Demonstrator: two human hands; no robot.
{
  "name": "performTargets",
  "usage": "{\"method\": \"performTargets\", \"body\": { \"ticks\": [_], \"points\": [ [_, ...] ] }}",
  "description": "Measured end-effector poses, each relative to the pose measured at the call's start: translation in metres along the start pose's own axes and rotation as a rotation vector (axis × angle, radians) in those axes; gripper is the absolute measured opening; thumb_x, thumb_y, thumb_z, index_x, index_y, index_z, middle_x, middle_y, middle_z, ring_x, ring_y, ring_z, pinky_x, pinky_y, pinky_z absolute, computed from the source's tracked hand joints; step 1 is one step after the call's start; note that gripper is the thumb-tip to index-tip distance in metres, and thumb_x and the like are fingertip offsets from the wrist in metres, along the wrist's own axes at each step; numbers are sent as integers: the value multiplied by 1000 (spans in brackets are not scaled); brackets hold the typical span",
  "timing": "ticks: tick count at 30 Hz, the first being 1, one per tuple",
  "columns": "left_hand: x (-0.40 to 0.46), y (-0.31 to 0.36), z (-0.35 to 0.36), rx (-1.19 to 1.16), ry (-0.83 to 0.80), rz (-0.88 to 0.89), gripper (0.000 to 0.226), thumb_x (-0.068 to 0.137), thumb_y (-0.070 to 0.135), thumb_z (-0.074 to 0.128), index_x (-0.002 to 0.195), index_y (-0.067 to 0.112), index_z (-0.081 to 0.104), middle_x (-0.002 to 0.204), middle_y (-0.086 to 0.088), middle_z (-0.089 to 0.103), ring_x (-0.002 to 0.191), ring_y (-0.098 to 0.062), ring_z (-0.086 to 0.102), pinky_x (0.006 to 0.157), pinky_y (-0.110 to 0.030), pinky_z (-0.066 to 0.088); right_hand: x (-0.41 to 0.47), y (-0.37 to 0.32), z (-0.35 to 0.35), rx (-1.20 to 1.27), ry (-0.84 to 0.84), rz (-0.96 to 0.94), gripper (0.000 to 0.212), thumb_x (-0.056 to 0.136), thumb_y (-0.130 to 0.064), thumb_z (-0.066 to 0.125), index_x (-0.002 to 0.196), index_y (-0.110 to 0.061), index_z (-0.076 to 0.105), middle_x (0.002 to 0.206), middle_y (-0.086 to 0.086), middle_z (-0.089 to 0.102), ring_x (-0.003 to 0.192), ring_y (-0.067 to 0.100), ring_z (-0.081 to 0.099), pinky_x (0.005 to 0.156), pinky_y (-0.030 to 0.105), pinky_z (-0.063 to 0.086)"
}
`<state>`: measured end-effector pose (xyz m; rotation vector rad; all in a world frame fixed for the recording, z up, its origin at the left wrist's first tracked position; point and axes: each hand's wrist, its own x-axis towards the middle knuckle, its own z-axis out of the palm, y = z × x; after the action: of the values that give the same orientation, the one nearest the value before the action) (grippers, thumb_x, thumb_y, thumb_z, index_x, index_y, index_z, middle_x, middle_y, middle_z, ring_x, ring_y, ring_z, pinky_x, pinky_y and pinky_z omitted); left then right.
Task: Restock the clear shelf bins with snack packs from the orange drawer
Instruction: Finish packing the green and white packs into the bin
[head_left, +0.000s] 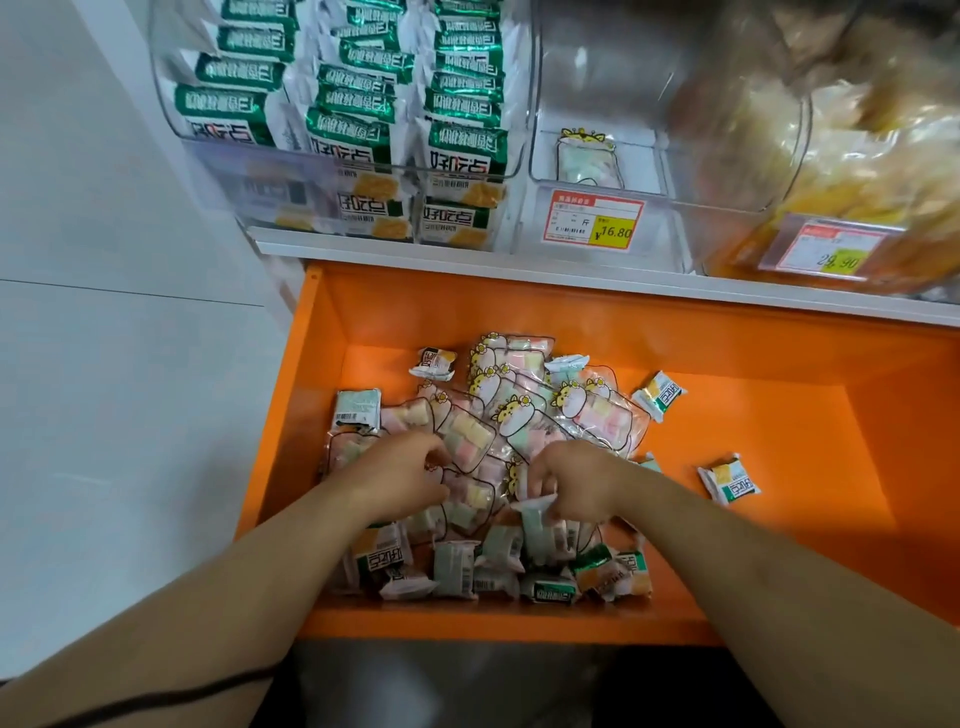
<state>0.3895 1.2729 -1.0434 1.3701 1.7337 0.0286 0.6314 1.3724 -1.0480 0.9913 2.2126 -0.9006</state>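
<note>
2 hands are down in the orange drawer, working in the heap of snack packs on its floor. The left hand has its fingers curled onto a clear marshmallow pack; whether its grip is closed around it cannot be told. The right hand pinches the crimped end of a small white-and-green biscuit pack.

Above, 3 clear shelf bins sit on the white shelf: the left bin is packed with green biscuit packs, the middle bin holds just 1 marshmallow pack, and the right bin is blurred.

These packs look light, soft and air-puffed, with slick film that could slide between fingers. Squeezing the middle would likely crush the biscuits, so the sealed edges seem the safest hold, or a loose scoop under several at once.
</note>
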Motion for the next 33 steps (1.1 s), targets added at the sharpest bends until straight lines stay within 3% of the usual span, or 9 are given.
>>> {"method": "performTargets", "body": {
  "ticks": [2,4,9,13,17,20,24,28,33],
  "points": [
    [-4,7,0,-137,-15,24,49,89,41,81,133,29,64,123,18,61,110,-5,60,83,-19,47,-2,-4,-14,195,95,3,21,79,-20,91,92,-27,76,100,-7,73,94,14,68,83,36,57],
    [-7,14,0,-290,-54,25,52,83,48,85,128,33,65,123,18,65,110,-3,63,95,-25,53,-4,-16,-27,397,172,-3,22,80,-15,92,87,-28,76,95,-6,73,86,16,71,75,32,57],
    [-12,14,-5,-411,-85,33,39,84,33,87,118,36,68,116,12,75,104,-7,72,96,-38,60,-3,-39,-26,677,254,-61,25,82,-14,90,100,-23,76,100,-2,77,84,19,76,75,31,63],
    [-10,-4,-7,-230,22,-35,59,88,21,84,141,24,61,140,2,64,119,-17,66,91,-31,58,5,-29,-1,583,141,5,37,84,-11,87,111,-26,67,107,-2,71,95,19,73,81,39,63],
    [-2,-17,-5,-266,35,-119,43,91,15,80,131,19,66,112,5,70,84,-10,74,69,-26,59,11,-22,22,235,-62,-45,46,84,-29,88,125,-28,69,124,-6,65,108,17,66,94,39,58],
    [6,-19,-1,-275,33,-129,50,90,17,80,137,19,63,115,3,70,84,-12,74,69,-30,61,13,-26,26,90,-211,-86,57,85,-30,86,138,-35,64,140,-7,61,117,11,56,94,32,45],
    [11,-17,2,-283,18,-145,57,90,21,81,143,20,60,119,0,70,79,-14,75,58,-27,58,19,-31,36,-85,-236,-79,84,74,-42,93,148,-37,54,151,-5,55,135,22,52,106,40,46],
    [9,-19,2,-366,-18,-165,55,90,20,80,140,17,60,128,-6,68,79,-20,79,72,-47,66,22,-31,40,-97,-204,-107,69,83,-24,86,146,-32,58,146,-2,57,131,23,54,101,35,46],
    [-7,-7,-7,-436,7,-190,75,86,26,82,151,19,47,121,0,64,84,-23,78,80,-50,65,15,-30,26,178,-174,12,56,86,-13,81,134,-33,62,133,-2,58,117,21,61,95,42,59]
  ]
}}
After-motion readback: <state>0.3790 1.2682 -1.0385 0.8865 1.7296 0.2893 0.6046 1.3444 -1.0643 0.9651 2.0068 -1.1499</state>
